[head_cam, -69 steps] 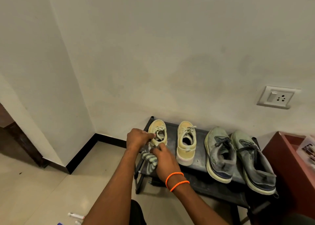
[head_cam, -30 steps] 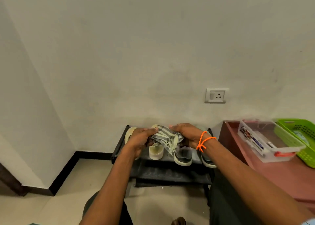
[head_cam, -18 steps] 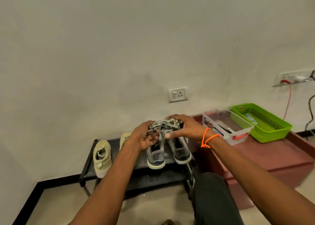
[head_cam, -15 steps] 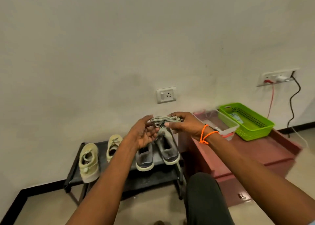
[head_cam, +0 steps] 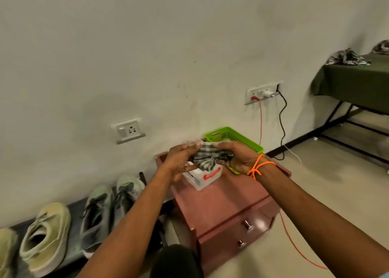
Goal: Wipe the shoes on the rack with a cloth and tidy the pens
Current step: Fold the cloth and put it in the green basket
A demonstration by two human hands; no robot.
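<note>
Wall [head_cam: 147,46], pale and scuffed, fills most of the frame, with a socket plate [head_cam: 128,129] at centre left and a second outlet strip [head_cam: 263,92] to its right, where a red cable and a black cable hang down. At the upper right stands a dark green covered surface [head_cam: 353,82] with crumpled patterned fabric lying on top. Below the middle of the frame sits a reddish-brown drawer cabinet [head_cam: 227,202] with two metal knobs on its front. Along the lower left runs the shoe rack [head_cam: 75,212], carrying two pale yellow shoes [head_cam: 46,235] and, to their right, two grey-green laced shoes [head_cam: 99,210] side by side, toes toward the wall. On the cabinet top, toward the wall, is a green plastic basket [head_cam: 231,136], and just in front of it a clear plastic box [head_cam: 202,178] with a red latch; I cannot tell what lies inside. My left hand [head_cam: 179,162] and my right hand [head_cam: 240,157] meet above that box, both with a narrow grip, fingers pinching a bunched grey striped cloth [head_cam: 205,157] held between them at frame centre. Orange cord bands [head_cam: 260,166] circle my right wrist.
</note>
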